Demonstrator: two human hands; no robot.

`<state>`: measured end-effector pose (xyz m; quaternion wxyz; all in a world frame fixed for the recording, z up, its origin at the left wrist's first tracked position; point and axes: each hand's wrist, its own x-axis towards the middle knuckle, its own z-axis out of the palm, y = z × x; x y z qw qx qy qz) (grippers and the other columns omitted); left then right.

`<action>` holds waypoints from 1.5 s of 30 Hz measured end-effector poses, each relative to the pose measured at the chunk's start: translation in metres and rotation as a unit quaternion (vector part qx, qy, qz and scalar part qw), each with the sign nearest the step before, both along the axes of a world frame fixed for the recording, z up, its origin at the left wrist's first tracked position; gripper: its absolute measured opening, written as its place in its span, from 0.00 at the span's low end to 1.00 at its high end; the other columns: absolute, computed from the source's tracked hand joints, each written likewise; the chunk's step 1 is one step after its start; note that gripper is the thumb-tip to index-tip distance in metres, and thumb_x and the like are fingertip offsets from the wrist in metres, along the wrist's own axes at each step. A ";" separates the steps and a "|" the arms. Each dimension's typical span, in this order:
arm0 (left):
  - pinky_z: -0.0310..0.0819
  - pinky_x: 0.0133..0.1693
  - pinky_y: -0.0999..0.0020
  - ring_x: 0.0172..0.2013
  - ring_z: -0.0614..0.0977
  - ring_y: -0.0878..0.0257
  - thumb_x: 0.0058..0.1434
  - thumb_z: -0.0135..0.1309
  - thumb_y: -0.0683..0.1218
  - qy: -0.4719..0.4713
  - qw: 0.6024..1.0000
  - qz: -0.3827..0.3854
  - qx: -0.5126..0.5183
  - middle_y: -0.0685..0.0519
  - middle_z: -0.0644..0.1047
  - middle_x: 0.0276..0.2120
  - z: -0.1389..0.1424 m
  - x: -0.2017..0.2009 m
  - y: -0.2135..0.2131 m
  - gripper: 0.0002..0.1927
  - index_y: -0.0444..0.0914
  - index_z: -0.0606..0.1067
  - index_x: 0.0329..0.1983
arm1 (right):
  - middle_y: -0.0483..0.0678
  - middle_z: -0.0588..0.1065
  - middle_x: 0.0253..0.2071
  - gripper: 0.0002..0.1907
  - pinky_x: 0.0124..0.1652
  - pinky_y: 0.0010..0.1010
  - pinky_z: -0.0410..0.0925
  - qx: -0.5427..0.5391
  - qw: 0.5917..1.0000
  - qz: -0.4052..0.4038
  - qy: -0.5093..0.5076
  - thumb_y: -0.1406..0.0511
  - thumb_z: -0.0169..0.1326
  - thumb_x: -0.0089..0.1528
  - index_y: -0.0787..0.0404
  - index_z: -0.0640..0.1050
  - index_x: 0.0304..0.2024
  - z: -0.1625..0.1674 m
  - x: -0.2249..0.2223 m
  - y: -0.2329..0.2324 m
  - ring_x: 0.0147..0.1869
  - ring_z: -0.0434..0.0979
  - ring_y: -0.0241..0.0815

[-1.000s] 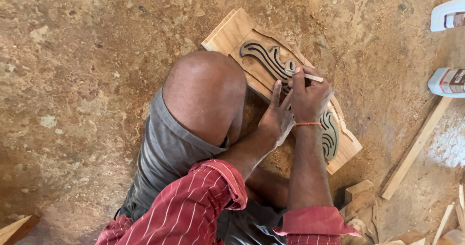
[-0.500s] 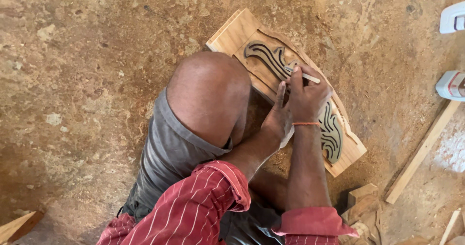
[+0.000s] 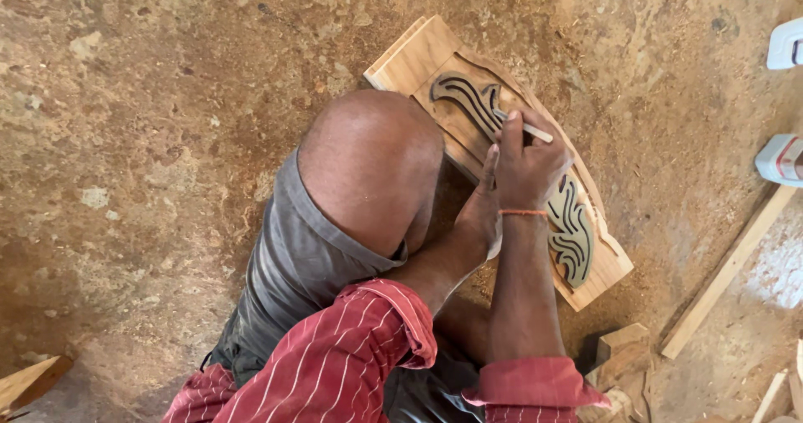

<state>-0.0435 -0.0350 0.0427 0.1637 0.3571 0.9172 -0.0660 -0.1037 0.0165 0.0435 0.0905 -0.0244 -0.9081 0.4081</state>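
The wooden board [image 3: 416, 58] lies flat on the dusty floor [image 3: 150, 139] by your knee, your right hand [image 3: 529, 165] closed round a pencil [image 3: 535, 132], your left hand [image 3: 478, 214] pressing the dark stencil [image 3: 573, 231], which could slide and smear the outline.

Bare dirt floor [image 3: 150, 122] open left of and beyond board [image 3: 418, 59]. Raised knee [image 3: 368, 164] crowds board's near-left edge. Both hands [image 3: 514, 176] over board's middle. Right side: wood strip [image 3: 728, 272] on the ground, block [image 3: 621, 349] near board's lower end, white objects [image 3: 782, 157] at frame edge.
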 end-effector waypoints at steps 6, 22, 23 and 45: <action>0.25 0.61 0.18 0.74 0.47 0.40 0.68 0.37 0.60 -0.001 1.000 0.012 0.020 0.48 0.52 0.76 0.002 0.000 -0.004 0.37 0.40 0.55 0.77 | 0.48 0.82 0.28 0.11 0.32 0.25 0.75 0.045 0.999 0.010 0.022 0.65 0.56 0.69 0.67 0.84 0.43 0.003 -0.005 -0.006 0.31 0.84 0.34; 0.25 0.60 0.19 0.73 0.45 0.38 0.68 0.40 0.61 0.002 0.998 0.025 0.049 0.45 0.51 0.77 0.010 -0.004 -0.007 0.37 0.39 0.60 0.75 | 0.50 0.83 0.29 0.11 0.23 0.21 0.75 0.120 0.992 0.028 -0.017 0.65 0.54 0.71 0.66 0.84 0.44 0.006 -0.033 -0.002 0.27 0.84 0.33; 0.25 0.60 0.19 0.73 0.45 0.37 0.68 0.40 0.61 -0.011 0.999 0.016 0.042 0.44 0.52 0.77 0.011 -0.005 -0.007 0.36 0.39 0.62 0.75 | 0.49 0.83 0.28 0.10 0.23 0.22 0.74 0.130 0.991 0.028 -0.030 0.65 0.54 0.71 0.65 0.84 0.44 0.006 -0.035 0.001 0.26 0.83 0.34; 0.27 0.61 0.16 0.75 0.38 0.42 0.65 0.47 0.61 -0.061 0.995 -0.005 0.080 0.54 0.46 0.78 0.010 -0.007 -0.004 0.34 0.51 0.62 0.74 | 0.46 0.81 0.25 0.13 0.24 0.27 0.67 0.177 0.979 0.091 -0.049 0.65 0.53 0.69 0.63 0.86 0.35 0.023 -0.053 0.002 0.23 0.75 0.32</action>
